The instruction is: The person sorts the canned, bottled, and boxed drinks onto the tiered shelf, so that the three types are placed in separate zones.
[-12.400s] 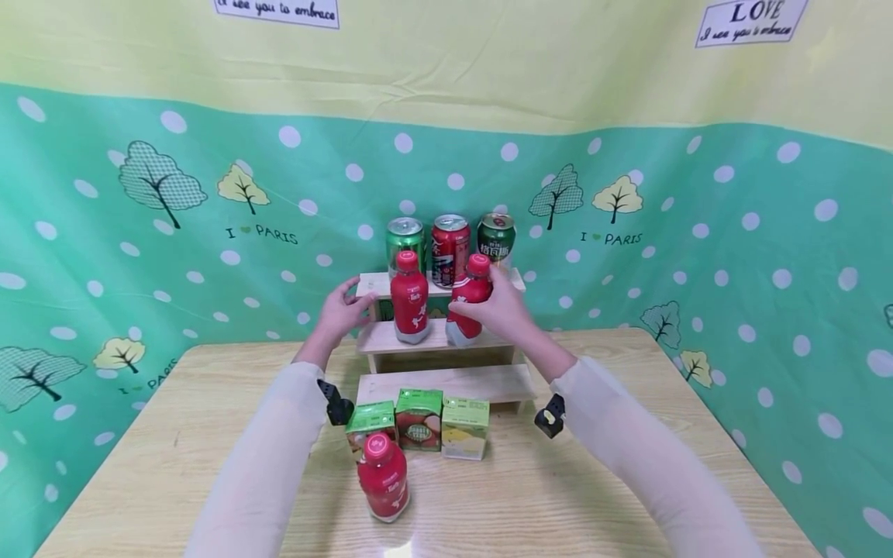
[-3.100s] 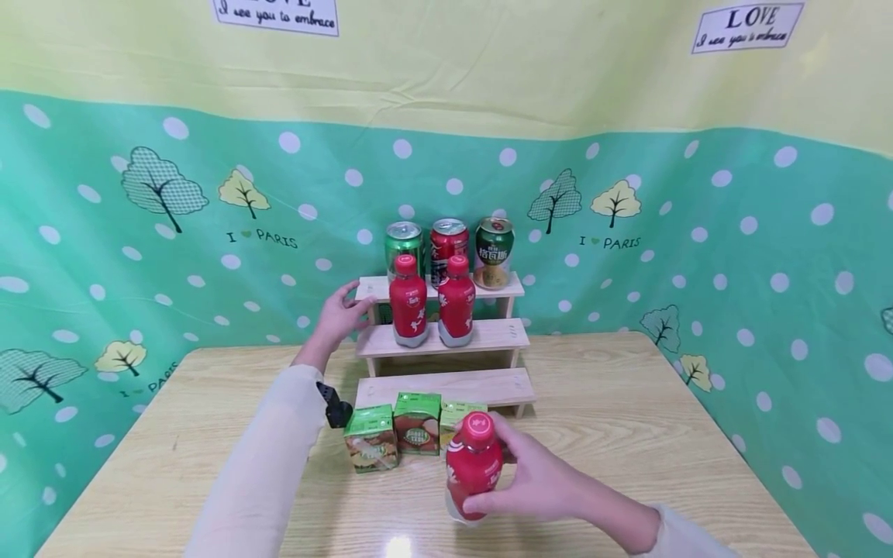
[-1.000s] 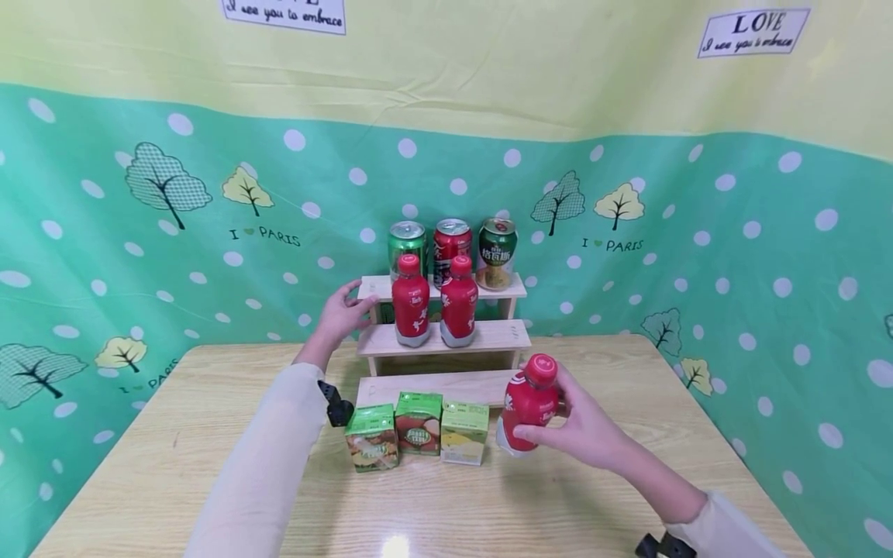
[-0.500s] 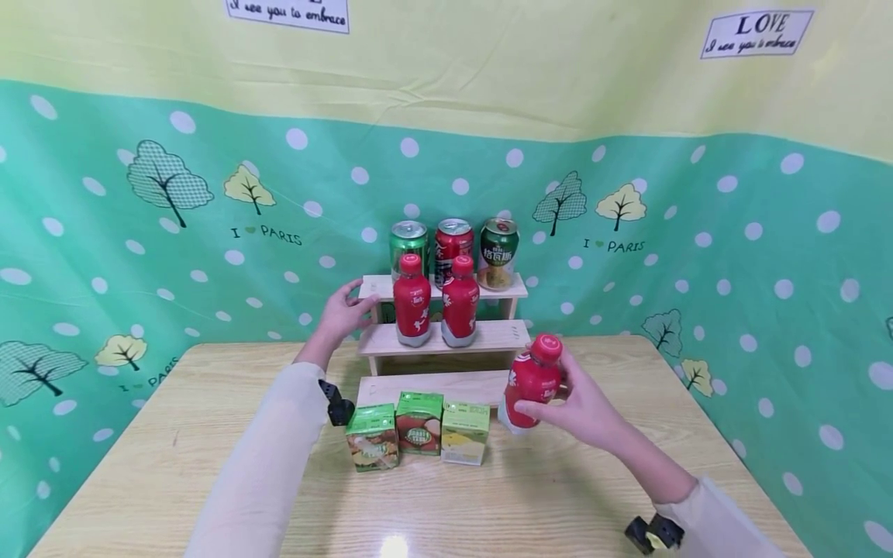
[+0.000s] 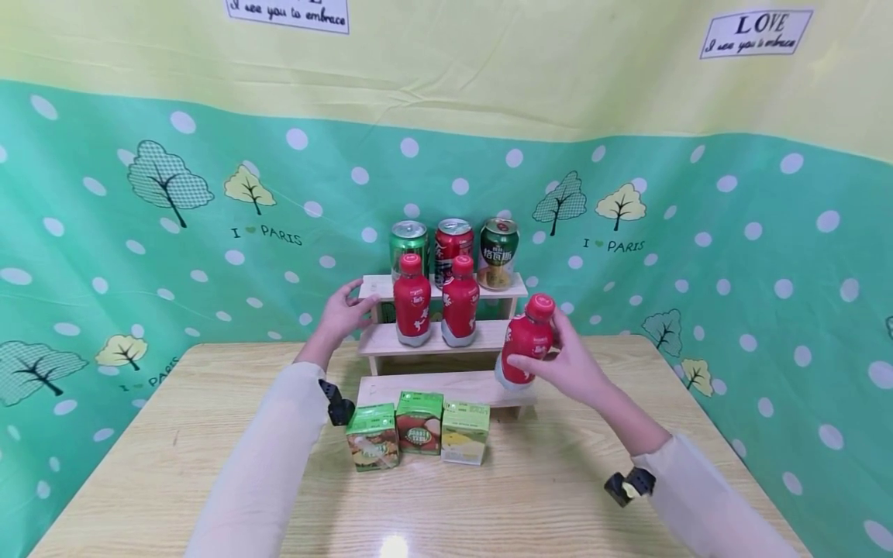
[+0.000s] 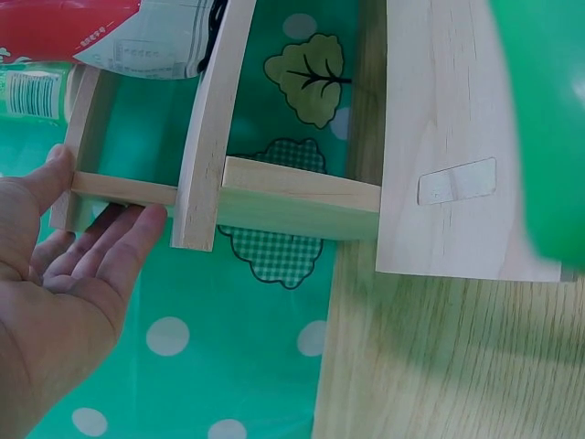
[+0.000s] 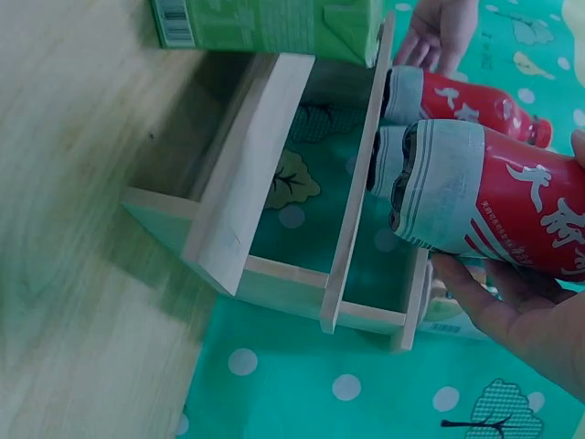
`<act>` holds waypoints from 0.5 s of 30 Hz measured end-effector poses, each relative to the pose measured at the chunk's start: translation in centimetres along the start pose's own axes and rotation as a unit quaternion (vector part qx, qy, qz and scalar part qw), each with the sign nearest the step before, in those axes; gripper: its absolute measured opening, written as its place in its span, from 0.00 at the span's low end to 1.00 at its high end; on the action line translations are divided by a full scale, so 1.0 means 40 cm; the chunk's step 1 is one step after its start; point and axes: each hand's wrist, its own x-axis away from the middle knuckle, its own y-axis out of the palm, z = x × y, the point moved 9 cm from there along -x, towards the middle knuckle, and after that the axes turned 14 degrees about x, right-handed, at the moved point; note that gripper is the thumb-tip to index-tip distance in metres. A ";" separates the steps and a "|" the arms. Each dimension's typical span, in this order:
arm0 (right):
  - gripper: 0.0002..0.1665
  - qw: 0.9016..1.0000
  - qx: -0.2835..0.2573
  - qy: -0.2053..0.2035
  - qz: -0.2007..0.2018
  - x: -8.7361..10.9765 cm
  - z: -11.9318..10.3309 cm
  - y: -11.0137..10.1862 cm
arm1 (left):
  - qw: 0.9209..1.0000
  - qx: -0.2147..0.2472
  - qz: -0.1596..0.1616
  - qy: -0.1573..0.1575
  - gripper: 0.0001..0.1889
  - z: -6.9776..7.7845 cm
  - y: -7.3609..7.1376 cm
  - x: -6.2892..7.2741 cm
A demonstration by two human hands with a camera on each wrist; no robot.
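My right hand (image 5: 572, 368) grips a red bottle (image 5: 528, 341) with a red cap and pale base, tilted, in front of the right end of a three-tier wooden shelf (image 5: 446, 387). In the right wrist view its pale base (image 7: 439, 183) is close to the middle board. My left hand (image 5: 342, 314) holds the left end of the top tier; in the left wrist view the thumb lies at the board's end and the fingers (image 6: 137, 238) lie along the upright. Two matching bottles, left (image 5: 412, 306) and centre (image 5: 460, 306), stand upright on the middle tier.
On the top tier stand a green can (image 5: 408, 236), a red can (image 5: 453, 240) and a dark green-gold can (image 5: 498, 252). Three juice boxes, brown-fronted (image 5: 373, 446), red-fronted (image 5: 419, 426) and yellow-green (image 5: 465, 438), stand on the table before the bottom tier. A patterned cloth (image 5: 279, 194) hangs behind.
Earlier, the right hand let go of the centre bottle on the middle tier and took the front bottle from the table. That bottle has since moved right, then up towards the shelf. Left hand stays.
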 end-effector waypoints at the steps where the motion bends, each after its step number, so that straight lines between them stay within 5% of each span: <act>1: 0.50 1.000 0.000 0.000 0.003 -0.008 -0.001 -0.001 | 1.000 0.000 0.000 -0.001 0.38 0.000 0.000 0.001; 15: 0.53 0.999 -0.005 0.024 0.024 -0.110 0.022 0.010 | 1.000 0.006 0.001 0.002 0.38 0.000 0.000 -0.005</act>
